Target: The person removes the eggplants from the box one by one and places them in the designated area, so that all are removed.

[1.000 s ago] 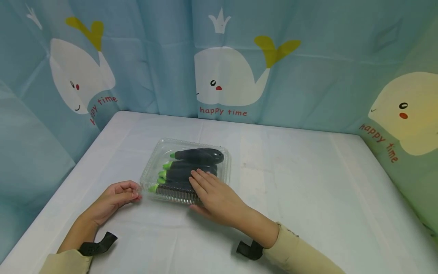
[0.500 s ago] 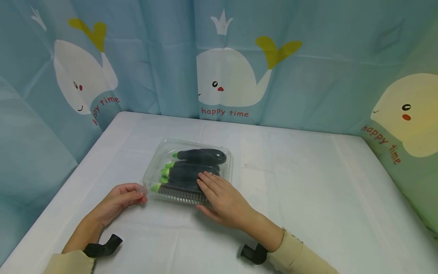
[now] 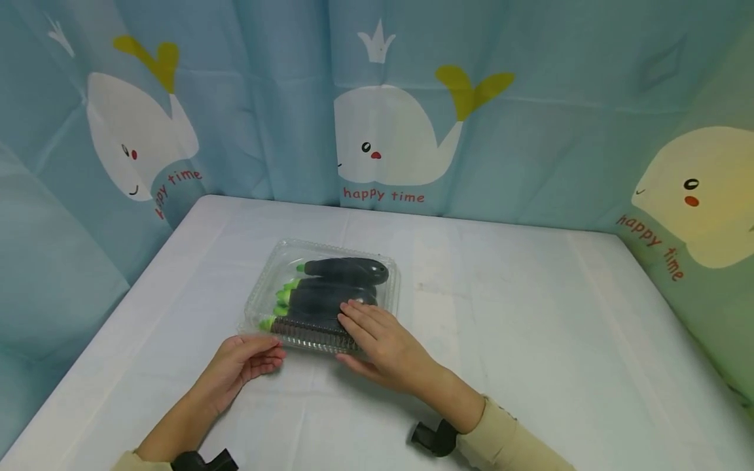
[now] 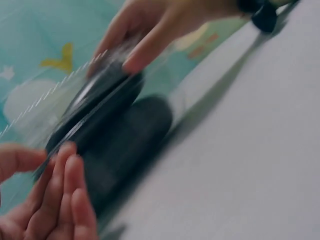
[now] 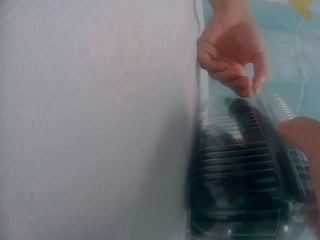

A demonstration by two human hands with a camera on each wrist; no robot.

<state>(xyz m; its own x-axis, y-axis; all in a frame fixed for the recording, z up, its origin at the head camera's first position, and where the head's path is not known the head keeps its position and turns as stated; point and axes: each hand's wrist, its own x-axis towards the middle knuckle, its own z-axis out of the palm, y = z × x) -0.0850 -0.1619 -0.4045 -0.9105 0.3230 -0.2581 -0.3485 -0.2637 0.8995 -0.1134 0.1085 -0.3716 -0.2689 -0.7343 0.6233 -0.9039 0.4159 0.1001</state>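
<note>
A clear plastic clamshell box [image 3: 265,278] lies on the white table, left of the middle, with its lid over the base. Through the lid show several dark eggplants [image 3: 346,268] with green stem ends, laid side by side. At the box's front left, my left hand [image 3: 244,363] pinches the rim between thumb and forefinger, as the right wrist view also shows. My right hand [image 3: 385,343] rests on the lid's front right part, fingers straight, covering some eggplant ends. Its thumb [image 5: 300,132] touches near the front rim.
The white-covered table [image 3: 530,340] stretches right of the box. A blue curtain [image 3: 283,98] with printed whales hangs behind and along both sides. A black wrist mount [image 3: 436,438] sits by the right sleeve, and another [image 3: 206,460] by the left.
My left hand has moved right and toward me along the rim, from the left corner to the front edge. My right hand stays on the lid, having shifted slightly right.
</note>
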